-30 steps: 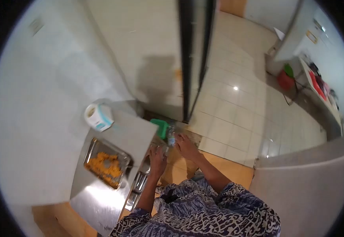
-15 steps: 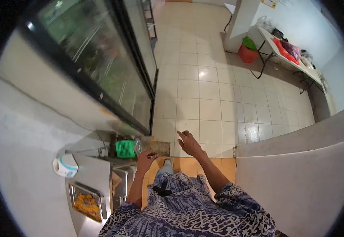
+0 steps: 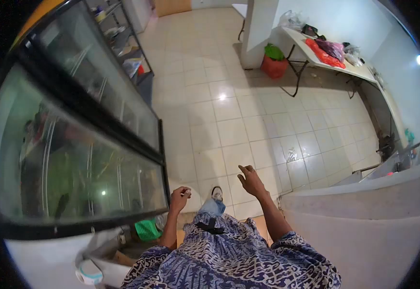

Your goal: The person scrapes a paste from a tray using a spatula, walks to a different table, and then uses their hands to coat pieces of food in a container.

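Observation:
My left hand (image 3: pixel 179 198) is low in front of my body on the left, its fingers curled round something small and pale that I cannot make out. Close to it stands the glass-doored display fridge (image 3: pixel 80 159), with a black frame; the hand looks apart from it. My right hand (image 3: pixel 252 182) hangs over the floor tiles, fingers loosely stretched and apart, with nothing in it. Below my left forearm is a green plastic basket (image 3: pixel 147 230).
A folding table (image 3: pixel 364 72) by the far right wall carries red and purple bags (image 3: pixel 323 52). Beside its leg stands a red bin (image 3: pixel 273 67) with green on top. A low white wall (image 3: pixel 364 221) runs along my right. Beyond the fridge is a shelf rack (image 3: pixel 137 53).
I have stepped forward onto the pale tiles. The fridge now fills more of the left side, and the steel counter with its tray of food has dropped mostly out of view.

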A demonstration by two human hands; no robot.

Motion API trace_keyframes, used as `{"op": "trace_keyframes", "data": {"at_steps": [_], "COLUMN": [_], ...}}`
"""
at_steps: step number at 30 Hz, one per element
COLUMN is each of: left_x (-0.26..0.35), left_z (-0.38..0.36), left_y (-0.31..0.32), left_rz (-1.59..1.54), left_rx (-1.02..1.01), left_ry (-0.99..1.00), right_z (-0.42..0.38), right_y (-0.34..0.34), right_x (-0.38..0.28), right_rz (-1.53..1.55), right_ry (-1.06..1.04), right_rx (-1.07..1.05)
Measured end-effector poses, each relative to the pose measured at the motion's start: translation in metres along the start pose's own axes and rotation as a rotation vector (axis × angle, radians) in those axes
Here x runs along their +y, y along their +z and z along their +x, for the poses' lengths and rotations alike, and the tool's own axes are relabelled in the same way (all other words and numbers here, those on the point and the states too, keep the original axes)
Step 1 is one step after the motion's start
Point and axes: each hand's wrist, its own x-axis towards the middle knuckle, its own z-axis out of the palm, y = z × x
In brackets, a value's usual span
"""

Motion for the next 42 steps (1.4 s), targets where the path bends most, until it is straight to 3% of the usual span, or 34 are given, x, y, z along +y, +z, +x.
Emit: {"op": "trace_keyframes", "data": {"at_steps": [7, 10, 13, 14, 16, 19, 21, 23, 24, 27, 28, 31, 32, 35, 36, 39, 42], "left_x": [0.116, 0.169, 0.213, 0.225, 0.260, 0.315, 0.366, 0.436, 0.434, 0.469, 0.480, 0.511, 0.511, 0.528, 0.514, 0.593, 0.663], "left_z": [0.173, 0.219, 0.282, 0.297, 0.313, 0.349, 0.374, 0.371, 0.384, 0.410, 0.419, 0.468, 0.492, 0.567, 0.605, 0.645, 0.681], "left_y": [0.034, 0.064, 0.129, 0.145, 0.184, 0.256, 0.297, 0.322, 0.343, 0.379, 0.391, 0.420, 0.435, 0.458, 0.482, 0.465, 0.482], "left_rz": [0.168, 0.167, -0.004, 0.068, -0.155, -0.374, -0.135, -0.325, -0.245, -0.200, -0.178, -0.186, -0.295, -0.475, -0.467, -0.895, -0.980], "left_rx": [-0.163, -0.250, -0.330, -0.370, -0.435, -0.473, -0.520, -0.565, -0.569, -0.660, -0.692, -0.508, -0.503, -0.581, -0.491, -0.528, -0.587], "left_ry": [0.288, 0.277, 0.258, 0.266, 0.279, 0.328, 0.439, 0.548, 0.540, 0.473, 0.450, 0.507, 0.440, 0.227, 0.241, 0.046, 0.153], "right_z": [0.111, 0.138, 0.188, 0.201, 0.227, 0.284, 0.326, 0.359, 0.366, 0.418, 0.427, 0.465, 0.475, 0.516, 0.523, 0.588, 0.647], "right_y": [-0.087, -0.114, -0.147, -0.157, -0.174, -0.204, -0.224, -0.237, -0.255, -0.284, -0.298, -0.318, -0.326, -0.362, -0.382, -0.423, -0.473], "right_x": [0.038, 0.060, 0.095, 0.100, 0.116, 0.143, 0.177, 0.221, 0.213, 0.231, 0.231, 0.240, 0.246, 0.244, 0.232, 0.248, 0.279], "right_rz": [-0.025, -0.007, 0.015, 0.057, 0.105, 0.302, 0.557, 0.854, 0.671, 1.501, 1.456, 1.404, 1.584, 1.337, 1.318, 0.877, 0.431], "right_ry": [0.096, 0.151, 0.193, 0.227, 0.192, 0.202, 0.190, 0.205, 0.043, 0.417, 0.414, 0.346, 0.293, 0.176, 0.268, 0.135, 0.034], "right_rx": [0.287, 0.404, 0.507, 0.497, 0.540, 0.530, 0.553, 0.536, 0.529, 0.492, 0.437, 0.412, 0.359, 0.278, 0.181, 0.237, 0.298]}}
